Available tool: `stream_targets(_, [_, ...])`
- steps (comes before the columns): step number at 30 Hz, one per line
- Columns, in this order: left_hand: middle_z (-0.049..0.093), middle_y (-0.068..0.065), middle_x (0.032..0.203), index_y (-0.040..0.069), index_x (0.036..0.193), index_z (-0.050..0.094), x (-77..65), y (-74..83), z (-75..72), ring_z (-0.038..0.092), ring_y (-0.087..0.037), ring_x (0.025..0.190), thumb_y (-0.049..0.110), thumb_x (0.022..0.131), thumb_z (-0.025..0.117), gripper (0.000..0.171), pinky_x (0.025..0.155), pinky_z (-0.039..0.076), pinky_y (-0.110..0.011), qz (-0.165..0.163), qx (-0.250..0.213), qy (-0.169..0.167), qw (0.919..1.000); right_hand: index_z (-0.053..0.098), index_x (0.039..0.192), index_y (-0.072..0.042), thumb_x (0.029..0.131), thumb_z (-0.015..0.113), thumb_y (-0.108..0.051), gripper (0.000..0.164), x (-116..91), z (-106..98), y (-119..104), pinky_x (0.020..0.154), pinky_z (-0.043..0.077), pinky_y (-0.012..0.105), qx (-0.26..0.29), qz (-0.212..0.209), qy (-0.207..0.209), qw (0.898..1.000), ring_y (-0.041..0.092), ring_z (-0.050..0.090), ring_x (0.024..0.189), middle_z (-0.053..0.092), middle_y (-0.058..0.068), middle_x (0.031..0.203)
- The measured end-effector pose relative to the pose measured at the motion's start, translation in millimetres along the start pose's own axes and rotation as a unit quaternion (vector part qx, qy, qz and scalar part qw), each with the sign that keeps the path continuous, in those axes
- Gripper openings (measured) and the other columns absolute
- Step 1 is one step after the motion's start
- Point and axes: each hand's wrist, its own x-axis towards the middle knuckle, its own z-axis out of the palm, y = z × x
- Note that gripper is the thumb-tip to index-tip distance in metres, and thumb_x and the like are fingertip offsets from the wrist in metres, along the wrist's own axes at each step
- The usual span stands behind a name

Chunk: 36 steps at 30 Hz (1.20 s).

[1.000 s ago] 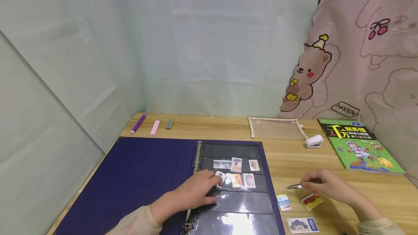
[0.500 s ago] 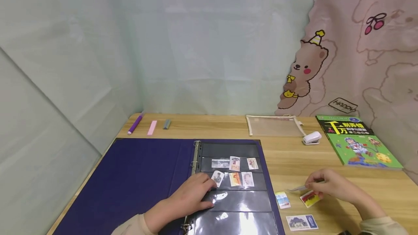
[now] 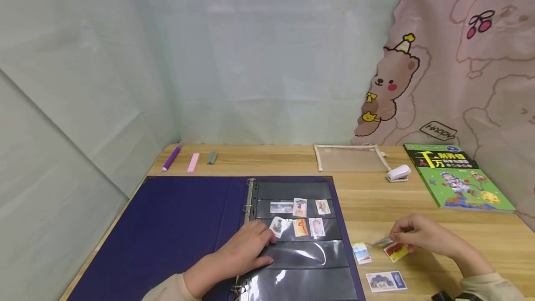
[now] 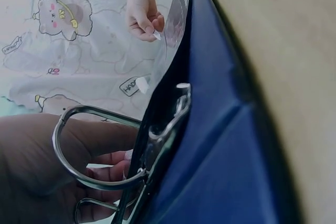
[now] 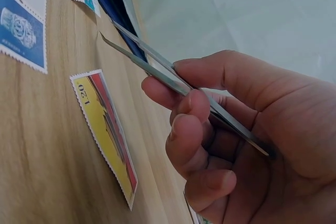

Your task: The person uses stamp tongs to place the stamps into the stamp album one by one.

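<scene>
My left hand (image 3: 246,247) rests on the ring side of an open dark blue stamp album (image 3: 184,226), loosely bent fingertips beside a tilted stamp (image 3: 277,226) on the black pocket page. In the left wrist view, a metal binder ring (image 4: 58,142) stands in front of that hand (image 4: 37,156). Thumb and fingers of my right hand (image 3: 426,236) pinch metal tweezers (image 5: 157,73), whose bent tips stand apart with nothing between them. Those tips are close to the corner of a blue and yellow stamp (image 3: 362,253). Below the fingers lies a red and yellow stamp (image 5: 105,124).
A wider stamp with a blue end (image 3: 381,282) lies near the album's right edge. Several stamps, including an orange one (image 3: 300,227), sit on the page. Farther back are a mesh pouch (image 3: 351,159), a white stapler (image 3: 399,173), a green book (image 3: 464,185) and a purple pen (image 3: 171,158).
My left fingers have drawn back slightly, uncovering more of the tilted stamp. The right hand has shifted a little, bringing the tweezers' tips closer to the blue and yellow stamp's corner.
</scene>
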Motion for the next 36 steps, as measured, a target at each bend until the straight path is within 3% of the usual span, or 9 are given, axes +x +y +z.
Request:
stream_targets(8, [0.049, 0.010, 0.083, 0.020, 0.087, 0.056, -0.2, -1.9, -2.4, 0.045, -0.008, 0.084, 0.035, 0.072, 0.070, 0.025, 0.079, 0.037, -0.026, 0.012, -0.016, -0.001, 0.9998, 0.065, 0.089, -0.003, 0.089, 0.050, -0.007, 0.015, 1.8, 1.0, 0.0, 0.045, 0.044, 0.023, 0.004, -0.012, -0.016, 1.000, -0.005, 0.049, 0.056, 0.062, 0.013, 0.069])
stream_targets(16, [0.046, 0.009, 0.086, 0.020, 0.089, 0.053, 0.9, -4.2, -4.7, 0.043, -0.008, 0.086, 0.032, 0.074, 0.069, 0.025, 0.079, 0.036, -0.025, 0.012, -0.043, -0.021, 0.9988, 0.064, 0.090, -0.004, 0.090, 0.050, -0.012, 0.016, 1.1, 3.4, 0.1, 0.049, 0.047, 0.024, 0.000, -0.010, -0.025, 1.000, -0.004, 0.050, 0.060, 0.059, 0.011, 0.068])
stream_targets(22, [0.047, 0.010, 0.088, 0.019, 0.093, 0.051, 1.5, -4.3, -6.9, 0.043, -0.007, 0.087, 0.031, 0.075, 0.069, 0.028, 0.081, 0.037, -0.026, 0.008, -0.062, -0.037, 0.9974, 0.064, 0.088, -0.005, 0.090, 0.049, -0.009, 0.016, -1.5, 4.4, -3.2, 0.048, 0.045, 0.024, -0.012, -0.032, -0.018, 0.999, -0.004, 0.051, 0.060, 0.058, 0.013, 0.067])
stream_targets(30, [0.046, 0.011, 0.084, 0.019, 0.093, 0.051, 0.9, -2.8, -0.9, 0.042, -0.005, 0.086, 0.028, 0.072, 0.070, 0.029, 0.081, 0.036, -0.025, -0.003, -0.082, -0.015, 0.9965, 0.063, 0.087, -0.006, 0.091, 0.048, -0.008, 0.015, -6.9, -0.7, -9.1, 0.049, 0.044, 0.024, -0.027, -0.041, -0.010, 0.999, -0.003, 0.052, 0.061, 0.059, 0.013, 0.069])
stream_targets(36, [0.046, 0.012, 0.080, 0.021, 0.090, 0.052, -0.2, -2.3, 1.5, 0.042, -0.003, 0.083, 0.022, 0.072, 0.070, 0.026, 0.079, 0.036, -0.025, -0.026, -0.107, -0.006, 0.9939, 0.062, 0.088, -0.004, 0.090, 0.047, -0.006, 0.015, -7.1, -5.1, -14.6, 0.048, 0.043, 0.024, -0.030, -0.059, -0.013, 0.998, 0.006, 0.053, 0.058, 0.057, 0.011, 0.066])
